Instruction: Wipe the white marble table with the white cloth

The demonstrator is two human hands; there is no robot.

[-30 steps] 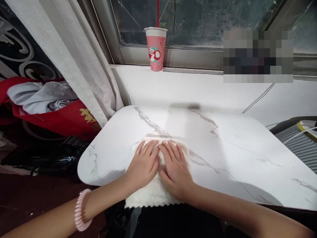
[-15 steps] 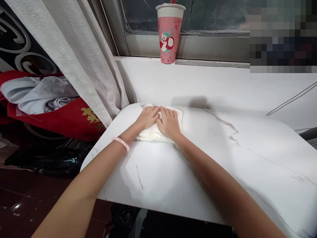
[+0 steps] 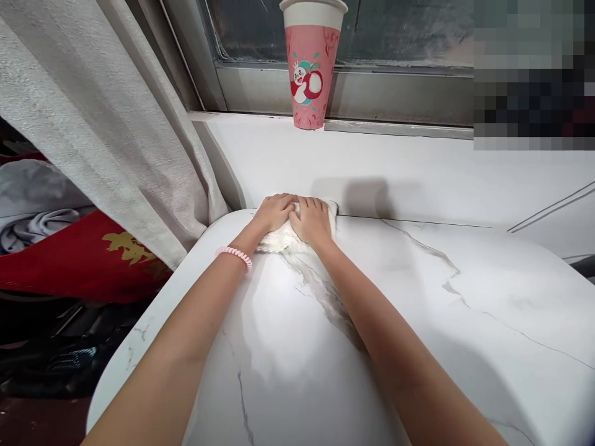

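Both hands, the left hand (image 3: pixel 275 212) and right hand (image 3: pixel 313 220), press flat and open on a crumpled white fluffy cloth (image 3: pixel 282 238) at the far edge of the white marble-patterned surface (image 3: pixel 418 322). The near part looks wiped; the right side seems left.

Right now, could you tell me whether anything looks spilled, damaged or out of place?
Nothing stands out. Both hands, left hand and right hand, press a white cloth flat on the marble table; the pink cup stands upright.

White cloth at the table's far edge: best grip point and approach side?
Take the white cloth by its near bunched edge, coming from the near left. That fold stands up off the table; left hand and right hand press flat on the rest.
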